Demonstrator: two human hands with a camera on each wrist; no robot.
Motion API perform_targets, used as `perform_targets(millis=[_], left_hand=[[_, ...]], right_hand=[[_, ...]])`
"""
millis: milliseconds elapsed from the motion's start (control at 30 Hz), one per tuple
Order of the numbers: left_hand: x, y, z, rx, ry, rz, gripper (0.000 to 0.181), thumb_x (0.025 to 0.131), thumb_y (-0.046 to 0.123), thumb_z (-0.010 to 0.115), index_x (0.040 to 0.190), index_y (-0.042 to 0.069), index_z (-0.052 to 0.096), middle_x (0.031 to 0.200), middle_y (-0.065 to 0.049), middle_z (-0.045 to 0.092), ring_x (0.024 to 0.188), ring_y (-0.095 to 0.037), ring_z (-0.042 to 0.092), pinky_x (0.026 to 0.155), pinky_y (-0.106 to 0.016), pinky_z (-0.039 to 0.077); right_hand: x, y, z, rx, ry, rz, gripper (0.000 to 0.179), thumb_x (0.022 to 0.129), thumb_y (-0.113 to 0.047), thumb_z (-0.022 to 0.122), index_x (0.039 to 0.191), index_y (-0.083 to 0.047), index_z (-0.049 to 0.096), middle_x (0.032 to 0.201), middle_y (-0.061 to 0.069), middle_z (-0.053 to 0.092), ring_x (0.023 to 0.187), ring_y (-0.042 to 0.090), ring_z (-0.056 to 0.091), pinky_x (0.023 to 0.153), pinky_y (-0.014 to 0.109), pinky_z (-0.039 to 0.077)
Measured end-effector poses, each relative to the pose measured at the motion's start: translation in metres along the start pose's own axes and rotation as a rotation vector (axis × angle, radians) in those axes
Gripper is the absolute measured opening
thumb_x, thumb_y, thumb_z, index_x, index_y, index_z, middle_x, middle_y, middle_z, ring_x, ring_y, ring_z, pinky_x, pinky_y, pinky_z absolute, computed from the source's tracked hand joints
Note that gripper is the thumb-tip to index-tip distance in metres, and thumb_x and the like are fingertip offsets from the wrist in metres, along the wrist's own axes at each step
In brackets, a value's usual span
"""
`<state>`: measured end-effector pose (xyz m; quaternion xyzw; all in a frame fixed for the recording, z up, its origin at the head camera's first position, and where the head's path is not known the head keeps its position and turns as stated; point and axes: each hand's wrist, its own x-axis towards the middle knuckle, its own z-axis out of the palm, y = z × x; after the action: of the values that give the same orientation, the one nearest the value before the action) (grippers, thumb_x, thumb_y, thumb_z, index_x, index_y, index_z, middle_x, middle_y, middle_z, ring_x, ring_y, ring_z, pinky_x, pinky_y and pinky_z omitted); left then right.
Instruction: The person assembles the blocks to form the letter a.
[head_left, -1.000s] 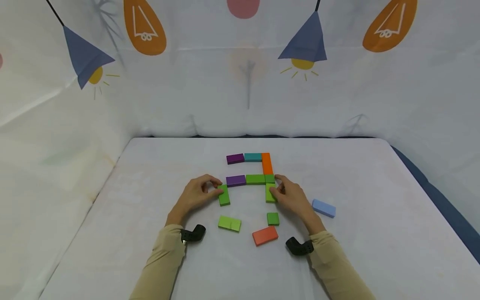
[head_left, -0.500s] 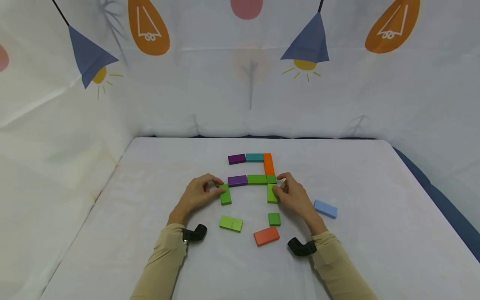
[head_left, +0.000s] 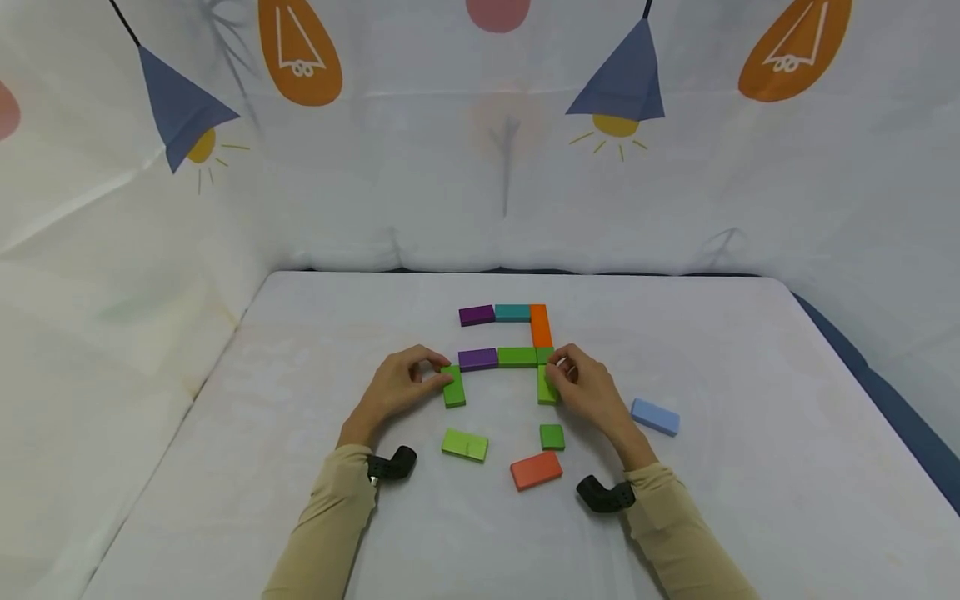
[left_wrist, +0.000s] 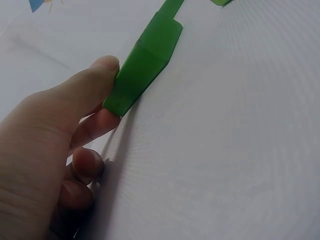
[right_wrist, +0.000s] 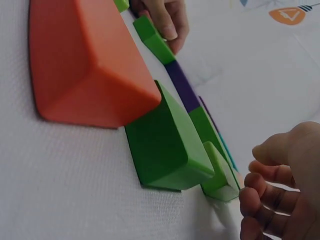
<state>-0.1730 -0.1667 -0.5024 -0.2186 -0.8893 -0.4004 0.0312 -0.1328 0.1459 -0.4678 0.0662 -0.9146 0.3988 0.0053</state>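
Note:
My left hand (head_left: 397, 387) pinches the near-left end block, a green rectangular block (head_left: 454, 390), between thumb and fingers. The left wrist view shows the thumb along one side of that green block (left_wrist: 140, 65), with the other fingertips beneath its end. A purple block (head_left: 477, 360) and a green block (head_left: 517, 357) run right from it to a small green block (head_left: 543, 355) at the corner. My right hand (head_left: 591, 392) is beside this corner and the light green block (head_left: 546, 393) below it. In the right wrist view its loosely bent fingers (right_wrist: 270, 197) hold nothing.
Behind, a dark purple block (head_left: 477, 316), a teal block (head_left: 512, 313) and an orange block (head_left: 541, 325) form a bent line. Nearer lie a lime block (head_left: 465, 445), a small green square block (head_left: 552, 437) and a red-orange block (head_left: 536, 471). A light blue block (head_left: 656, 417) lies right.
My right hand's thumb has shifted slightly up along the light green block, toward the corner. My left hand stays on its green block. The whole head view has drifted slightly.

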Motion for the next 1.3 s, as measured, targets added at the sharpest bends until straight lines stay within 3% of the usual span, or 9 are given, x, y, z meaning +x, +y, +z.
perform_targets(millis=[200,500,767,1300], left_hand=[[0.001,0.001,0.000,0.003,-0.007,-0.020,0.023,0.083,0.041,0.070,0.102,0.028,0.069,0.092,0.009,0.066,0.061,-0.009,0.046,0.054,-0.021,0.037],[0.000,0.000,0.000,0.008,-0.007,-0.011,0.025,0.083,0.041,0.070,0.103,0.026,0.070,0.092,0.008,0.066,0.060,-0.007,0.045,0.053,-0.022,0.037],[0.002,0.000,0.000,0.028,-0.011,-0.008,0.026,0.084,0.044,0.068,0.103,0.027,0.070,0.093,0.010,0.065,0.060,-0.008,0.046,0.053,-0.022,0.037],[0.004,0.000,0.000,0.028,-0.011,0.014,0.024,0.084,0.043,0.068,0.102,0.027,0.070,0.094,0.010,0.066,0.060,-0.009,0.047,0.053,-0.022,0.038]], right_hand=[[-0.002,-0.011,0.002,0.008,-0.019,-0.092,0.014,0.094,-0.019,0.056,0.104,-0.009,0.060,0.080,0.004,0.060,0.070,0.016,0.052,0.057,0.024,0.045],[-0.010,-0.030,0.017,-0.026,-0.155,-0.179,0.015,0.093,-0.022,0.059,0.105,-0.012,0.062,0.085,-0.003,0.061,0.076,0.010,0.053,0.068,0.022,0.048],[-0.020,-0.045,0.028,-0.067,-0.232,-0.263,0.017,0.092,-0.024,0.061,0.105,-0.014,0.062,0.087,-0.009,0.060,0.079,0.006,0.054,0.070,0.020,0.050],[-0.033,-0.059,0.042,-0.118,-0.351,-0.308,0.024,0.091,-0.029,0.062,0.111,-0.015,0.061,0.086,-0.011,0.057,0.079,0.005,0.053,0.070,0.019,0.047]])
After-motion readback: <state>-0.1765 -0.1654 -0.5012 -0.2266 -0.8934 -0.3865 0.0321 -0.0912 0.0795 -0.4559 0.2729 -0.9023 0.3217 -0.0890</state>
